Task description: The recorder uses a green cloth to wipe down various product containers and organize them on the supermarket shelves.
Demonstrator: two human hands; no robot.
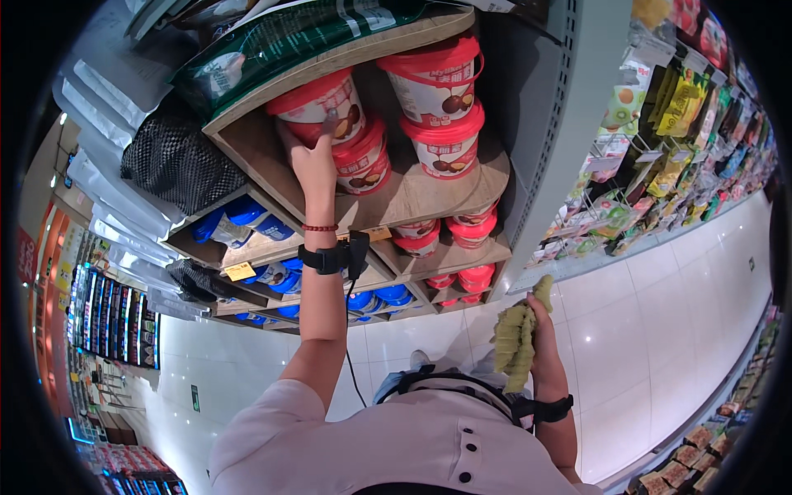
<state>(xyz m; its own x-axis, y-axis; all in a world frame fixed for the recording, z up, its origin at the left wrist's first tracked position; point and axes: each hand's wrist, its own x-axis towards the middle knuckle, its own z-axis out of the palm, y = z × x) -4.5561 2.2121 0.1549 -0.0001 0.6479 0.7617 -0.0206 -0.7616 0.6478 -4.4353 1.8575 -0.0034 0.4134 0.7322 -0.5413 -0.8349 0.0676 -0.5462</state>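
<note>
My left hand (314,162) reaches up to a wooden shelf and grips a white tub with a red lid (322,105). The thumb lies across the tub's printed front, and the other fingers are mostly hidden at its left side. That tub sits above another red-lidded tub (364,162). To the right stands a second stack, with an upper tub (436,86) on a lower one (447,151). Low by my right side, away from the shelf, my right hand (542,328) holds a crumpled yellow-green cloth (515,340) that hangs down.
A dark green bag (278,59) lies on the shelf above. Lower shelves hold more red tubs (473,232) and blue-lidded tubs (284,278). Black mesh (179,164) covers something at left. A grey perforated upright (550,124) borders hanging snack packets (680,105). A cable (349,334) trails from my left wrist.
</note>
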